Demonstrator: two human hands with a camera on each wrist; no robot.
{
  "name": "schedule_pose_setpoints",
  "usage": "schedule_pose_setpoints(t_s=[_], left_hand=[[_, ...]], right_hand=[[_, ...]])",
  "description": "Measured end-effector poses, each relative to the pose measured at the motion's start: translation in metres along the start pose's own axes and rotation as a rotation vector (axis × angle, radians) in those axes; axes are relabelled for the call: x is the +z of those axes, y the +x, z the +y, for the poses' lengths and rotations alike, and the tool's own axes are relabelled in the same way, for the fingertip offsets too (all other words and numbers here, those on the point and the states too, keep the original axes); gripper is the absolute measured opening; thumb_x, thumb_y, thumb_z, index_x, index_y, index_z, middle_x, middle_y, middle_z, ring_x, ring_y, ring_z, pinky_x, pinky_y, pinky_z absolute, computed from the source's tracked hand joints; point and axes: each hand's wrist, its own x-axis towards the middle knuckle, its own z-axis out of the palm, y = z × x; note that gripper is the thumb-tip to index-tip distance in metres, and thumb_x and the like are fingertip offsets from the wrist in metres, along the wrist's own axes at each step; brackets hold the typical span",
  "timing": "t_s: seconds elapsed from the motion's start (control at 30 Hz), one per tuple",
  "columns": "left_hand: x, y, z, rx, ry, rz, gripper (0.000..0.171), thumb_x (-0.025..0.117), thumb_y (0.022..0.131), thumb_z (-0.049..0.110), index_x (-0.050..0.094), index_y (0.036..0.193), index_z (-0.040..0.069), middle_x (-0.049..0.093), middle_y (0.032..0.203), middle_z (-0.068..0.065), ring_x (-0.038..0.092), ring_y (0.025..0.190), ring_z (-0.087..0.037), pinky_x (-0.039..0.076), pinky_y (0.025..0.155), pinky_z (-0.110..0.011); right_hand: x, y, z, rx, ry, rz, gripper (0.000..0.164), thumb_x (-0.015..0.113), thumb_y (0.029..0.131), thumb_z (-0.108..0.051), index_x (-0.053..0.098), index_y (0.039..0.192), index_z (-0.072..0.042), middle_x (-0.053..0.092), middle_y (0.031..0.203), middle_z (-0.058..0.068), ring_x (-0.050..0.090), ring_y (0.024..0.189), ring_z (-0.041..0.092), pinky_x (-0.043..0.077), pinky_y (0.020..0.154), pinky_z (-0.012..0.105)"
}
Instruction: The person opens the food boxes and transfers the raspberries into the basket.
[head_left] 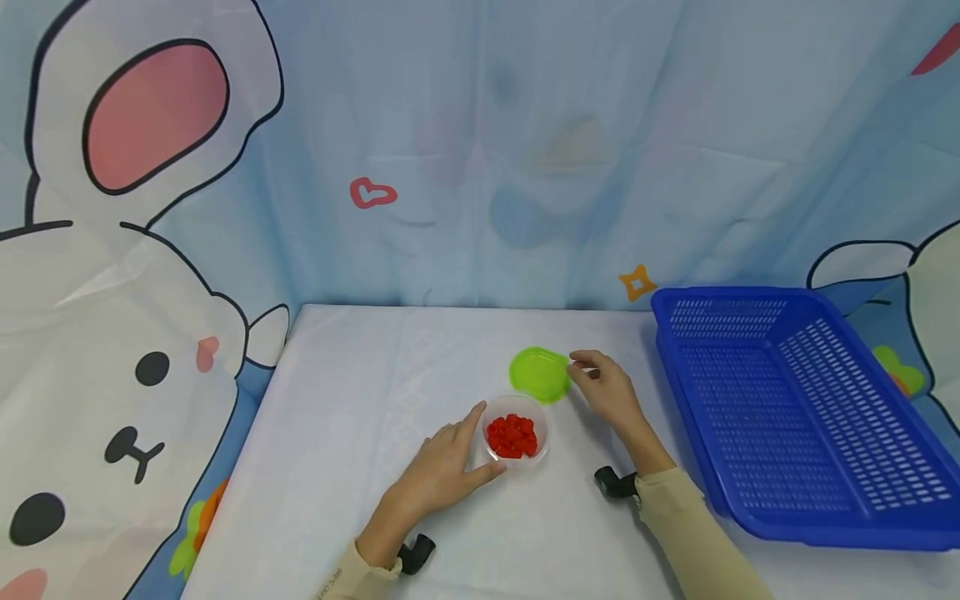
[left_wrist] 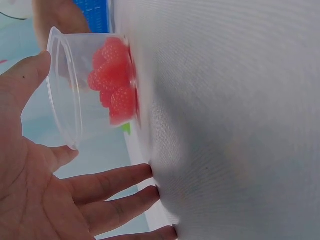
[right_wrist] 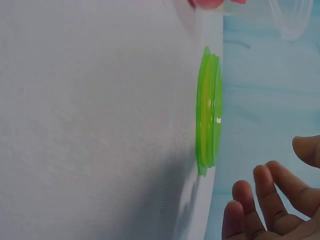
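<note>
A clear plastic cup (head_left: 517, 406) stands upright on the white table, with red raspberry-like pieces (head_left: 512, 437) lying in its bottom. My left hand (head_left: 442, 467) holds the cup's rim between thumb and index finger. In the left wrist view, the other fingers of that hand (left_wrist: 35, 190) spread below, their tips at the table. Just behind the cup lies a bright green round lid (head_left: 540, 375), flat on the table. Beside its right edge is my right hand (head_left: 607, 396); in the right wrist view its loosely bent fingers (right_wrist: 266, 192) are apart from the lid (right_wrist: 206, 115) and hold nothing.
A large blue plastic basket (head_left: 693, 417) with perforated walls stands on the right side of the table. Behind the table hangs a light blue cloth (head_left: 450, 250) printed with cartoon figures. A black wrist device (head_left: 615, 483) sits at the right cuff, another (head_left: 416, 554) at the left.
</note>
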Motion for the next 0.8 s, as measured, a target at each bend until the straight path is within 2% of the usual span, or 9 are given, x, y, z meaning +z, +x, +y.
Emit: schedule_pose_setpoints(t_s=[0.2,0.37,0.57,0.67,0.8], left_hand=[[-0.001,0.0,0.001,-0.002,-0.007,-0.005,0.091,0.064,0.092,0.058,0.022,0.16,0.016,0.05,0.144,-0.016,0.048,0.131,-0.033,0.035,0.103,-0.065],[-0.002,0.0,0.001,-0.001,-0.005,-0.002,0.091,0.063,0.091,0.06,0.023,0.16,0.016,0.051,0.144,-0.016,0.049,0.13,-0.033,0.036,0.102,-0.065],[-0.001,0.0,0.0,0.0,0.002,-0.004,0.091,0.063,0.091,0.061,0.023,0.16,0.015,0.051,0.144,-0.016,0.05,0.129,-0.033,0.037,0.102,-0.065],[-0.001,0.0,0.0,-0.001,-0.001,-0.006,0.091,0.062,0.091,0.061,0.023,0.16,0.015,0.051,0.143,-0.017,0.05,0.129,-0.034,0.037,0.101,-0.066],[-0.002,-0.001,0.0,0.001,-0.009,-0.006,0.091,0.063,0.092,0.06,0.023,0.16,0.015,0.051,0.143,-0.017,0.05,0.129,-0.034,0.037,0.101,-0.066]], right_hand=[[0.001,-0.012,-0.003,-0.068,0.093,-0.023,0.032,0.065,0.099,-0.022,0.066,0.127,-0.005,0.064,0.113,0.015,0.058,0.103,0.03,0.048,0.083,0.04],[0.006,-0.025,-0.008,-0.111,0.171,-0.124,0.031,0.071,0.096,-0.025,0.07,0.122,-0.009,0.061,0.108,0.01,0.058,0.097,0.027,0.05,0.079,0.038],[0.016,-0.033,-0.012,-0.147,0.174,-0.216,0.026,0.074,0.093,-0.023,0.073,0.118,-0.015,0.059,0.104,0.007,0.056,0.091,0.026,0.049,0.073,0.035],[0.022,-0.032,-0.012,-0.192,0.163,-0.259,0.023,0.074,0.093,-0.019,0.074,0.115,-0.016,0.058,0.102,0.005,0.051,0.085,0.027,0.044,0.068,0.032],[0.029,-0.029,-0.011,-0.252,0.108,-0.323,0.019,0.073,0.093,-0.016,0.077,0.111,-0.017,0.057,0.097,0.003,0.044,0.086,0.026,0.037,0.066,0.033]])
